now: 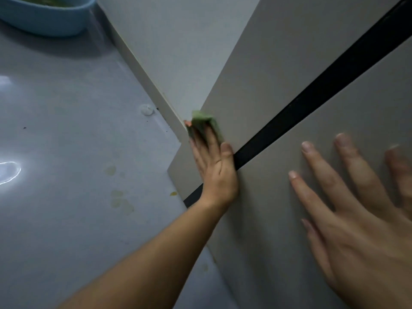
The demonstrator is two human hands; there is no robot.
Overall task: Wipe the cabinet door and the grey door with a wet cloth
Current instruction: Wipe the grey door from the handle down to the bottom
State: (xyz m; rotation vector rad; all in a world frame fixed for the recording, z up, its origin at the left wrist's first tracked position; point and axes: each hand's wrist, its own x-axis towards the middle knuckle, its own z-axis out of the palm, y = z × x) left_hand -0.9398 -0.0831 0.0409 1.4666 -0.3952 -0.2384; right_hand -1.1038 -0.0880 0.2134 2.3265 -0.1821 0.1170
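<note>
While the left hand (214, 170) pressed a green cloth (204, 123) flat against the grey door (256, 74), its fingers (209, 139) lay straight and close together over the fabric, the thumb (226, 150) stretched out to the side and touching the edge of the black gap (312, 97). The cloth sat low on the door, near its bottom corner, right where the door's edge met the white wall (178, 52) – folded into a small wad, part of it showing past the fingertips. The bare forearm reached in from the lower left.

The right hand (361, 230) rested palm-down on the second door (334, 121), on the other side of the gap, with its fingers (321, 170) spread wide and straight; it held nothing, and its far edge was blurred.

Below the doors lay a glossy grey floor (66, 130) with a few yellowish stains (120, 199) near the door's foot. A small white stopper (147, 109) stood on the floor close to the wall – and a blue basin (44, 21) sat at the upper left, well apart from both hands
</note>
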